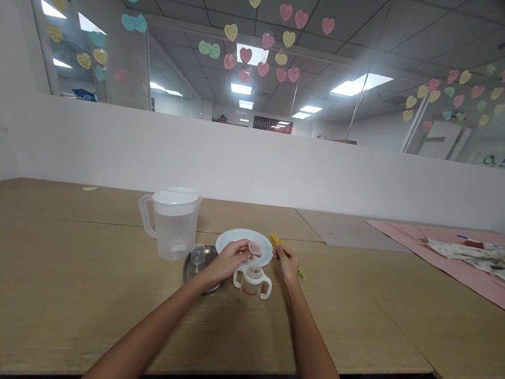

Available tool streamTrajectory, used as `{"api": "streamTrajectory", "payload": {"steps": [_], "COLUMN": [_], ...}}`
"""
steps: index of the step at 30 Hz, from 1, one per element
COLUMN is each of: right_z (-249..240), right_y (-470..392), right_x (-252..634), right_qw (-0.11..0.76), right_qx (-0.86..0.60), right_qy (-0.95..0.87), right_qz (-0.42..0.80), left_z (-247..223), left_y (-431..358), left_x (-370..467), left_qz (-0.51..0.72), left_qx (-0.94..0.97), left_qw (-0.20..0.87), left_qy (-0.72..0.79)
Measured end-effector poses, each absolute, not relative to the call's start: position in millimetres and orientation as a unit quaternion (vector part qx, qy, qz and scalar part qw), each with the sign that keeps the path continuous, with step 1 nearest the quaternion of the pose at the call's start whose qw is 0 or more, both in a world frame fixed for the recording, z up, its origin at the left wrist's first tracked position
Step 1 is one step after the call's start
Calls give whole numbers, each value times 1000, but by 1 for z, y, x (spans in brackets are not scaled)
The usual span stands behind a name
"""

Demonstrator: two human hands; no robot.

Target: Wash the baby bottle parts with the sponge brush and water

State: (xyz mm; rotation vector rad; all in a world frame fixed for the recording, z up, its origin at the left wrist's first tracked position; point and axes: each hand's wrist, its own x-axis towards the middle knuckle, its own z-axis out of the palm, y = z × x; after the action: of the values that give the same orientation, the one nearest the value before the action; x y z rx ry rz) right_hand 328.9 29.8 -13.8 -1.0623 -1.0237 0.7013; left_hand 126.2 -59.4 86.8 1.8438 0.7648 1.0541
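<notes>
Above the two-handled cup (250, 291), left hand (231, 259) pinches a clear disc (254, 248); right hand's (288, 263) grip unclear.

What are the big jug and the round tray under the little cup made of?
The big jug looks like clear, slightly cloudy plastic, smooth and a bit shiny: you can see through its side. The round tray seems to be smooth, shiny metal, maybe steel, because it's grey and its rim catches the light.
</notes>
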Motion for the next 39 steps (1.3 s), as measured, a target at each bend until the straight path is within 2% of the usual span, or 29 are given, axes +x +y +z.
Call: {"api": "streamTrajectory", "payload": {"steps": [5, 11, 15, 21, 26, 39], "right_z": [-14, -15, -18, -22, -24, -28], "right_y": [30, 30, 32, 35, 38, 41], "right_x": [329, 328, 330, 331, 332, 330], "right_qw": [689, 693, 684, 680, 678, 687], "right_qx": [-465, -470, -478, -482, -487, -498], "right_qy": [-462, -447, -459, -469, -465, -455], "right_qz": [309, 315, 306, 293, 295, 271], "left_z": [67, 49, 45, 34, 23, 16], "left_y": [-64, -62, -67, -70, -69, -67], "left_x": [126, 124, 121, 126, 129, 122], "left_qz": [416, 438, 457, 432, 454, 492], "left_qx": [796, 818, 802, 856, 827, 785], "left_qw": [266, 147, 116, 84, 79, -114], "left_qy": [351, 343, 366, 271, 320, 359]}}
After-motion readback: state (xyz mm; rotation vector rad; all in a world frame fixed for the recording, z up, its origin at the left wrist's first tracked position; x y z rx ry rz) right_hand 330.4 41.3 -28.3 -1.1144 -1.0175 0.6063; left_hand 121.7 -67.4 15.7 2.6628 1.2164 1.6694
